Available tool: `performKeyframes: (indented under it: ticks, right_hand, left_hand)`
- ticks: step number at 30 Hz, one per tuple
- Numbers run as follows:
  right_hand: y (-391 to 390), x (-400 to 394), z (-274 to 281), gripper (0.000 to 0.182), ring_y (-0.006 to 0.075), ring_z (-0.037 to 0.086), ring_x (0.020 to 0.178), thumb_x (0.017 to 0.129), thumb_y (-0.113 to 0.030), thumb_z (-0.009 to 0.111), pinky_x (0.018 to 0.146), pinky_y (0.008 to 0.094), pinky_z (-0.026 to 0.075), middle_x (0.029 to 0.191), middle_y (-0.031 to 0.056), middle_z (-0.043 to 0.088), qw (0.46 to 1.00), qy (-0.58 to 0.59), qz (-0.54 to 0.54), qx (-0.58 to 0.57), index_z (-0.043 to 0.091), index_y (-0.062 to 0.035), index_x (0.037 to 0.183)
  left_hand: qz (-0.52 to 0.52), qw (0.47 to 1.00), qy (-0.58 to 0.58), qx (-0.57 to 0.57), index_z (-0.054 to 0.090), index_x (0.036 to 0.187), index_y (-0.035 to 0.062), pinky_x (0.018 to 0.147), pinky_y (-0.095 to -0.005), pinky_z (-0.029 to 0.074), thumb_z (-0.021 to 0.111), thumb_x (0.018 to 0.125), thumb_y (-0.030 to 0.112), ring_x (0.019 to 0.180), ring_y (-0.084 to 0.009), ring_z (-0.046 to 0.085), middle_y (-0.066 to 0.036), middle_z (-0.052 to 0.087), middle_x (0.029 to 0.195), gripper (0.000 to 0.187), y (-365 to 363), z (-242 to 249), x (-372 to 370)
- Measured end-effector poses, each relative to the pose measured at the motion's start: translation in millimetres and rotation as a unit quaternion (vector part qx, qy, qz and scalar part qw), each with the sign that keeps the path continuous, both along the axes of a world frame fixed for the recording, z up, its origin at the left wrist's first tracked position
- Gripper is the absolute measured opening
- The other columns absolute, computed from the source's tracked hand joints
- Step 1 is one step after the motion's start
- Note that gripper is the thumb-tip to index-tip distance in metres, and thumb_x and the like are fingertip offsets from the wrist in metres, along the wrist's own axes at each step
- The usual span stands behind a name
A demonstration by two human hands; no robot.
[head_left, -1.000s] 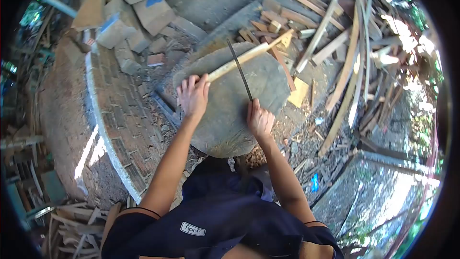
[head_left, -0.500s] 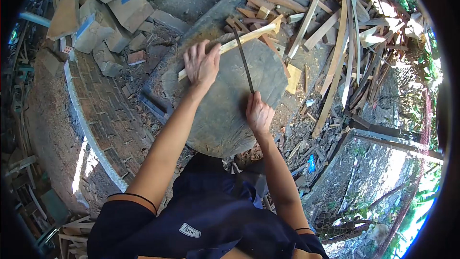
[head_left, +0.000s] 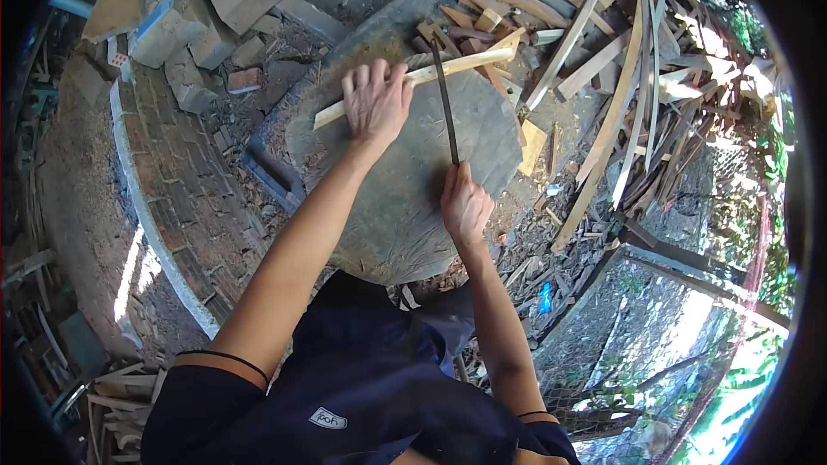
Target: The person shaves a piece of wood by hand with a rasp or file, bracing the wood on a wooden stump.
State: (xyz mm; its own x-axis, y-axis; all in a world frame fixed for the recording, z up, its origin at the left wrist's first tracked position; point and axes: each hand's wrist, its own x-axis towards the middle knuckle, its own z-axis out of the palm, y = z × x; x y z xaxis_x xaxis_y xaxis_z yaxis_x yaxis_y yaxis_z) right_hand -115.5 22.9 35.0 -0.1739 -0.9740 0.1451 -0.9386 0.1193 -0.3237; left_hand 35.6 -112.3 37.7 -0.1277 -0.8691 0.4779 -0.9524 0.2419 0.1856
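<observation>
Holding the stick (head_left: 461, 65) down on the stump (head_left: 405, 181) with the left hand (head_left: 376, 109), had those fingers (head_left: 363, 77) slightly spread and bent over it. Gripped the dark blade (head_left: 446, 108) by its near end in the right hand (head_left: 468, 205), fingers curled tight. Had the stick lying across the stump's far side, crossed by the blade, right end beside wood scraps (head_left: 534, 8).
</observation>
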Motion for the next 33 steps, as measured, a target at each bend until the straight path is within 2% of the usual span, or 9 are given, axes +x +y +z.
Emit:
performKeyframes:
  ticks: [4, 10, 15, 19, 21, 22, 26, 28, 33]
  right_hand:
    - [1.1, -2.3, -2.1, 0.021, 0.0338, 0.06, 0.044, 0.092, -0.023, 0.051, 0.04, 0.0429, 0.047, 0.048, 0.0142, 0.056, 1.0, 0.011, 0.002, -0.003, 0.049, -0.0095, 0.077]
    - [1.3, 0.5, 0.1, 0.021, 0.0348, 0.061, 0.046, 0.093, -0.023, 0.051, 0.041, 0.044, 0.047, 0.05, 0.0154, 0.057, 1.0, 0.009, -0.006, 0.005, 0.049, -0.0092, 0.078]
    - [-5.6, 8.1, 7.5, 0.02, 0.0372, 0.061, 0.051, 0.094, -0.022, 0.049, 0.045, 0.0456, 0.048, 0.054, 0.0172, 0.059, 0.998, -0.039, 0.011, 0.044, 0.049, -0.0079, 0.08]
    - [-23.6, 18.8, 17.4, 0.018, 0.0379, 0.062, 0.053, 0.094, -0.021, 0.048, 0.046, 0.046, 0.048, 0.056, 0.0177, 0.059, 0.998, -0.051, 0.026, 0.04, 0.048, -0.0073, 0.082]
    - [-37.5, 24.9, 22.2, 0.019, 0.0393, 0.061, 0.054, 0.095, -0.021, 0.048, 0.047, 0.047, 0.048, 0.056, 0.019, 0.059, 0.997, -0.053, 0.036, 0.042, 0.049, -0.0069, 0.083]
    - [-42.6, 26.6, 21.8, 0.02, 0.0407, 0.06, 0.054, 0.095, -0.022, 0.048, 0.047, 0.0479, 0.047, 0.057, 0.0203, 0.058, 0.997, -0.054, 0.042, 0.038, 0.05, -0.0065, 0.083]
    - [-50.0, 27.4, 17.6, 0.019, 0.0393, 0.06, 0.052, 0.095, -0.021, 0.048, 0.045, 0.0466, 0.047, 0.055, 0.0194, 0.058, 0.997, -0.022, 0.06, 0.035, 0.05, -0.0062, 0.083]
    - [-48.6, 27.6, 23.6, 0.018, 0.0375, 0.06, 0.049, 0.095, -0.02, 0.048, 0.043, 0.0455, 0.047, 0.053, 0.018, 0.057, 0.998, -0.017, 0.061, 0.03, 0.05, -0.0063, 0.083]
    - [-48.2, 24.8, 30.0, 0.017, 0.0356, 0.06, 0.047, 0.094, -0.019, 0.048, 0.042, 0.0445, 0.047, 0.051, 0.0165, 0.056, 0.995, 0.01, 0.088, 0.045, 0.05, -0.0065, 0.083]
  left_hand:
    - [-0.044, 0.999, -0.017, 0.01, 0.059, 0.098, 0.0197, 0.082, -0.0399, 0.037, 0.06, 0.088, 0.034, 0.087, -0.0208, 0.051, 0.0, 0.051, 0.087, 0.017, -6.5, -6.4, 9.7]
    - [-0.107, 0.993, -0.049, -0.025, 0.06, 0.098, 0.0168, 0.089, -0.0402, 0.035, 0.064, 0.085, 0.032, 0.088, -0.019, 0.05, -0.001, 0.054, 0.089, 0.021, -22.7, 4.2, 31.7]
    - [-0.09, 0.994, -0.051, -0.03, 0.059, 0.1, 0.0165, 0.095, -0.0416, 0.033, 0.064, 0.085, 0.03, 0.093, -0.0199, 0.051, 0.0, 0.054, 0.092, 0.021, -15.9, 5.5, 47.8]
    - [-0.054, 0.996, 0.044, 0.059, 0.061, 0.101, 0.0145, 0.092, -0.0448, 0.038, 0.05, 0.094, 0.032, 0.101, -0.0264, 0.058, -0.004, 0.061, 0.1, 0.021, -28.0, 9.4, 34.3]
    - [0.025, 0.97, 0.065, 0.232, 0.063, 0.103, 0.0129, 0.092, -0.045, 0.039, 0.041, 0.097, 0.036, 0.098, -0.0283, 0.062, -0.011, 0.065, 0.105, 0.032, -37.4, 7.9, 19.3]
    - [0.041, 0.987, 0.07, 0.141, 0.068, 0.092, 0.0102, 0.086, -0.0445, 0.044, 0.038, 0.097, 0.036, 0.085, -0.0305, 0.067, -0.017, 0.068, 0.093, 0.039, -37.8, 4.7, 12.8]
    - [0.077, 0.975, 0.042, 0.204, 0.07, 0.074, 0.0082, 0.076, -0.0436, 0.049, 0.041, 0.096, 0.034, 0.069, -0.0325, 0.067, -0.017, 0.068, 0.074, 0.044, -37.1, 7.3, 8.4]
    - [0.062, 0.993, 0.027, 0.098, 0.068, 0.062, 0.0077, 0.064, -0.043, 0.051, 0.043, 0.095, 0.034, 0.058, -0.0332, 0.065, -0.017, 0.064, 0.061, 0.049, -36.7, 2.5, 10.1]
    - [0.081, 0.981, 0.023, 0.174, 0.068, 0.061, 0.0081, 0.067, -0.0418, 0.051, 0.042, 0.095, 0.033, 0.063, -0.0304, 0.067, -0.015, 0.066, 0.065, 0.05, -36.9, 8.1, 6.7]
